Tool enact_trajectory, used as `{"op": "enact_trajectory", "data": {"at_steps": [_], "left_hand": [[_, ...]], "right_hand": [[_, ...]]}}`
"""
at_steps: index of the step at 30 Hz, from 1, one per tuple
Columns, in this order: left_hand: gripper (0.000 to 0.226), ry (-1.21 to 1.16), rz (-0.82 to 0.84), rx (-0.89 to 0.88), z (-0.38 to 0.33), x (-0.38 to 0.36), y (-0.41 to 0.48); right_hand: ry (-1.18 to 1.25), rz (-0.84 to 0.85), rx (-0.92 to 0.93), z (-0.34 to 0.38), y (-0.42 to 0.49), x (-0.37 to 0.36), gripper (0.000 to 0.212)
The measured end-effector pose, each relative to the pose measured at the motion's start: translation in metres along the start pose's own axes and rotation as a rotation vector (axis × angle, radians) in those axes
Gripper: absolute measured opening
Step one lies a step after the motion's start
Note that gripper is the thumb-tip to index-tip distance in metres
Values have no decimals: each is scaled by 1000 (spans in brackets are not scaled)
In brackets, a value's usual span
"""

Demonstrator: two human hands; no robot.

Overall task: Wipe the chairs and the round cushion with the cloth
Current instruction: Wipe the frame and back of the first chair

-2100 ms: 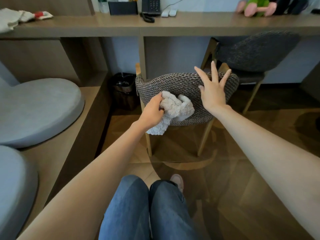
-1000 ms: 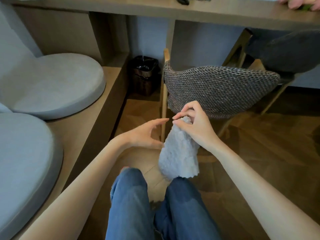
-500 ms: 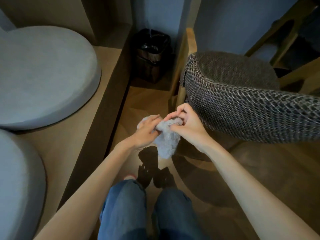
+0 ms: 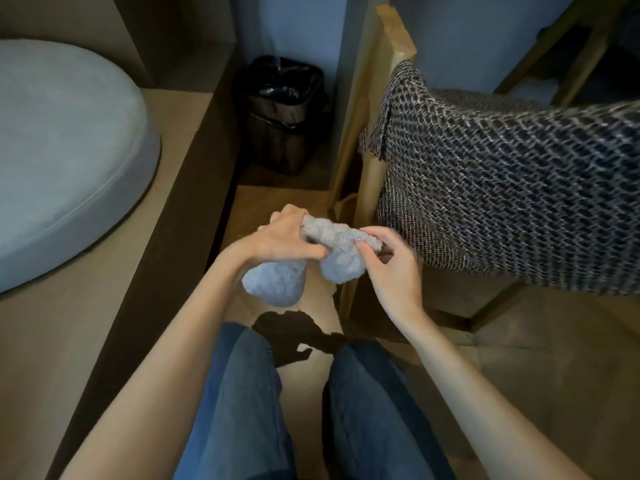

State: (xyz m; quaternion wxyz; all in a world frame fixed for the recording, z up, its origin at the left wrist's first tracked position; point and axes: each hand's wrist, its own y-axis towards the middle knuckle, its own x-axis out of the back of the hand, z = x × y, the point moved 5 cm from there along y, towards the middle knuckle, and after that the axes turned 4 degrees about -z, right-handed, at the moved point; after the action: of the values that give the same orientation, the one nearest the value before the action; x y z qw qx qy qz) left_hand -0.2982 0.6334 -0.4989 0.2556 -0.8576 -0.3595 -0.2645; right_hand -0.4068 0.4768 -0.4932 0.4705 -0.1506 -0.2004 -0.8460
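On my feed the round cushion (image 4: 62, 150) lay on the wooden bench (image 4: 104, 306) at the left, well apart from both hands. The woven-backed chair (image 4: 502, 188) stood at the right, and a black-lined bin (image 4: 282, 112) sat on the floor between them, farther off. In the middle I saw the fluffy cloth (image 4: 332, 251) held above the floor just beside the chair, with the left hand (image 4: 287, 237) curled round one bunched end and the right hand (image 4: 391, 268) pinching the other.
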Motion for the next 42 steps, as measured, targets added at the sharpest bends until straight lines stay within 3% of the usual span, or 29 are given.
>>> {"op": "enact_trajectory", "data": {"at_steps": [3, 8, 13, 15, 19, 23, 26, 30, 37, 42], "left_hand": [[20, -224, -167, -19, -6, -3, 26], [16, -185, -529, -237, -22, -10, 60], [19, -208, -868, -227, -26, -13, 71], [16, -341, -893, -280, -34, -17, 75], [20, -463, -884, -289, -42, -20, 81], [30, -740, -871, -233, -34, -23, 83], [31, -673, -859, -317, -39, -26, 82], [35, -629, -862, -357, -42, -27, 83], [24, -561, -902, -393, -33, -39, 88], [20, -562, -787, -331, -1, -63, 95]], "right_hand": [[5, -193, 9, -10, 8, 0, 18], [8, -492, 1, -22, 34, 4, 18], [285, -529, -91, -24, 59, 1, 22], [397, -531, -123, -27, 65, -2, 31], [353, -557, -25, -30, 59, -10, 18], [280, -499, 112, -33, 44, -25, 36], [220, -403, 199, -33, 39, -38, 50], [132, -342, 169, -41, 47, -40, 54], [-81, -348, 336, -49, 39, -47, 61], [-188, -241, 362, -70, 17, -63, 61]]}}
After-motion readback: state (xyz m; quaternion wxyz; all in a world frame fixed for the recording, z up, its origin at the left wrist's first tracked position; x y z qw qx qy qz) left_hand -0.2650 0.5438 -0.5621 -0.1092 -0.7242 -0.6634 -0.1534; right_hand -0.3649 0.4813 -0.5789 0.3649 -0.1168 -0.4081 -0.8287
